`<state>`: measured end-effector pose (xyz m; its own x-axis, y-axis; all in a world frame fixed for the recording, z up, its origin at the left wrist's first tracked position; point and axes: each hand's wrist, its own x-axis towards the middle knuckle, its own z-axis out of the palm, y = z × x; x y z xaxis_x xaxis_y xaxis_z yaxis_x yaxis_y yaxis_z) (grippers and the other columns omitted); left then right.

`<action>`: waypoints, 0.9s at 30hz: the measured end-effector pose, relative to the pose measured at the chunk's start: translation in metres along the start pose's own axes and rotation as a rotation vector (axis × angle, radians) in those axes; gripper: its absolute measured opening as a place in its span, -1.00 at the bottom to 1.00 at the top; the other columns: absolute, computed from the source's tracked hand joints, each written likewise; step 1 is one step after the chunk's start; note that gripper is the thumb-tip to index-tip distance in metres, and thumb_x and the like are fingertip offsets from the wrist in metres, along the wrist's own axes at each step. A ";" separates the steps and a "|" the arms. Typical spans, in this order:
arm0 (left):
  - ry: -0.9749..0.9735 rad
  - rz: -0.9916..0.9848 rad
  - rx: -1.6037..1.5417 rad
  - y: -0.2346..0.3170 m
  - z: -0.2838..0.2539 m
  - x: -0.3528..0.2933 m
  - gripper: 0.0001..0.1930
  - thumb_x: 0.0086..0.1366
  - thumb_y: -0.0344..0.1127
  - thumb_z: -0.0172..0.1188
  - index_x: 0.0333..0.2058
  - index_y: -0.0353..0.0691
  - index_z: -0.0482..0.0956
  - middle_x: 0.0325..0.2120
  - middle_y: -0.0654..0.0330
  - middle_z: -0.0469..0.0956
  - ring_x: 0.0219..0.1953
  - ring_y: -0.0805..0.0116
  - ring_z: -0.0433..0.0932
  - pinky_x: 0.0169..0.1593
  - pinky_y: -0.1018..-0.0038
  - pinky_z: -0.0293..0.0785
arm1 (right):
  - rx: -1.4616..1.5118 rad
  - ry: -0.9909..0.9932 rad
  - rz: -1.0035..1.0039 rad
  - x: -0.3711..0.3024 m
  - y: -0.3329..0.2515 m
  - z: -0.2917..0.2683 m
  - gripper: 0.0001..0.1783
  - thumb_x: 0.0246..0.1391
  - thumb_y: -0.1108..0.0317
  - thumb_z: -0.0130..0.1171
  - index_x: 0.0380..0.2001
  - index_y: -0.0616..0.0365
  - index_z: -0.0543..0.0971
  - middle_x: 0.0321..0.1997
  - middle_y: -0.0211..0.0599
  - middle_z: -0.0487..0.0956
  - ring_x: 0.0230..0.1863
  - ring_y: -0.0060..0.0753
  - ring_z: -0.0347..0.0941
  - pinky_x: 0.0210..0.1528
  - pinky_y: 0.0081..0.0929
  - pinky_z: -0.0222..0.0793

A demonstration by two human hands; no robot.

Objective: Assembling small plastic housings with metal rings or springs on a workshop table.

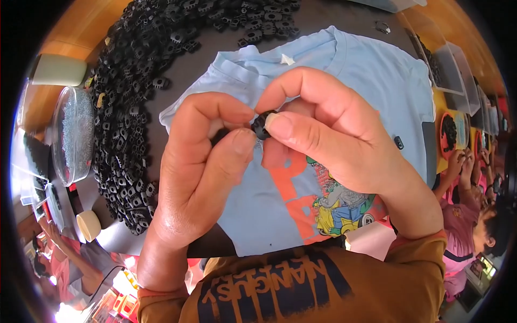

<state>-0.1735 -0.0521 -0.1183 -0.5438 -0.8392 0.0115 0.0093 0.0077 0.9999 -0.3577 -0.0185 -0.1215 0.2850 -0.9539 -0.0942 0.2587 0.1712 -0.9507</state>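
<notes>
My right hand pinches a small black hair claw clip piece between its thumb and fingers, above the light blue T-shirt. My left hand is closed, its thumb and forefinger tips right beside the clip piece. A dark bit shows inside the curl of the left fingers; what those fingertips grip is too small to make out. One loose black piece lies on the shirt, right of my right hand. A large heap of black toothed pieces curves along the left and far side of the table.
A clear round-cornered tray of tiny shiny parts stands at the left edge, a cream cup nearer. Clear plastic boxes line the far right. People work on both sides; one person's hands show at the right.
</notes>
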 end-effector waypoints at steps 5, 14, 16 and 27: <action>-0.046 -0.071 -0.075 0.003 -0.007 -0.001 -0.80 0.33 -0.45 -0.08 -0.09 -0.30 0.26 -0.42 0.34 0.31 -0.45 0.67 0.20 -0.40 0.72 0.16 | -0.043 -0.034 -0.035 0.000 0.003 0.000 -0.77 0.23 0.35 -0.01 -0.13 0.25 0.37 -0.39 -0.34 0.52 -0.36 -0.64 0.46 -0.30 -0.68 0.35; -0.015 -0.030 0.026 0.007 -0.008 -0.002 -0.80 0.32 -0.46 -0.06 -0.10 -0.33 0.28 -0.39 0.31 0.35 -0.44 0.66 0.23 -0.37 0.71 0.21 | -0.111 -0.088 0.108 -0.002 -0.006 0.001 -0.77 0.21 0.40 0.00 -0.11 0.27 0.32 -0.46 -0.32 0.52 -0.37 -0.63 0.46 -0.32 -0.69 0.32; -0.022 0.002 0.010 0.004 -0.009 -0.003 -0.81 0.32 -0.47 -0.06 -0.11 -0.34 0.29 -0.38 0.30 0.36 -0.42 0.65 0.26 -0.35 0.71 0.23 | -0.125 -0.109 0.126 -0.002 -0.006 0.002 -0.77 0.19 0.43 0.02 -0.12 0.27 0.32 -0.48 -0.37 0.49 -0.40 -0.65 0.43 -0.34 -0.70 0.29; -0.027 0.090 0.139 0.005 -0.010 -0.004 -0.75 0.39 -0.21 -0.11 -0.26 -0.32 0.35 -0.60 0.39 0.24 -0.62 0.68 0.09 -0.55 0.69 0.02 | -0.172 -0.086 0.065 -0.001 0.000 0.000 -0.85 0.02 0.54 0.20 -0.30 0.26 0.48 -0.36 -0.44 0.47 -0.33 -0.69 0.37 -0.28 -0.70 0.30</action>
<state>-0.1631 -0.0539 -0.1130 -0.5684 -0.8168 0.0990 -0.0561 0.1585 0.9858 -0.3579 -0.0180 -0.1213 0.3755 -0.9164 -0.1384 0.0779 0.1800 -0.9806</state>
